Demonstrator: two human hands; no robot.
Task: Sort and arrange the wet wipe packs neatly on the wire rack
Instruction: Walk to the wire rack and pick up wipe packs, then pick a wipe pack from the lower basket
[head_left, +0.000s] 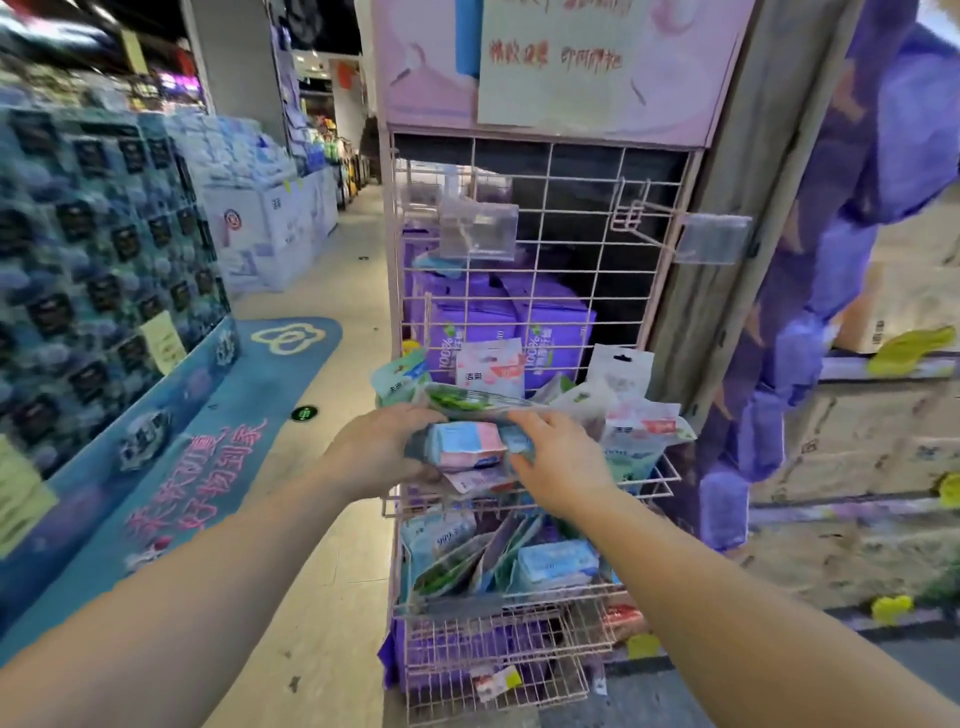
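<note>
The pink wire rack (540, 218) rises straight ahead of both hands, its grid back panel carrying two empty hooks with clear tag holders above them, probably left bare for hanging stock. Behind the grid, beyond the hands, stand purple boxes (498, 322). The upper basket (660, 483) sits at hand level, its front rail just under the wrists; a loose heap of wet wipe packs (639, 426) fills it, leaning every way, so sorting looks barely begun. Below the forearms a lower basket (498, 608) holds more packs slumped forward against its rail.

The left hand (374, 452) grips the near end of a pink-and-blue pack (467, 447), fingers curled under it, likely lifting it clear of the pile. The right hand (561, 457) rests on the other end with fingers bent over the wrapper, steadying or taking it; how firmly it holds I cannot tell. A green-printed pack (462, 400) lies just beyond the fingertips.

Open room: aisle floor to the left of the left arm. To the right of the right hand, a wooden post (753, 208) stands close to the rack's edge, leaving little swing there
</note>
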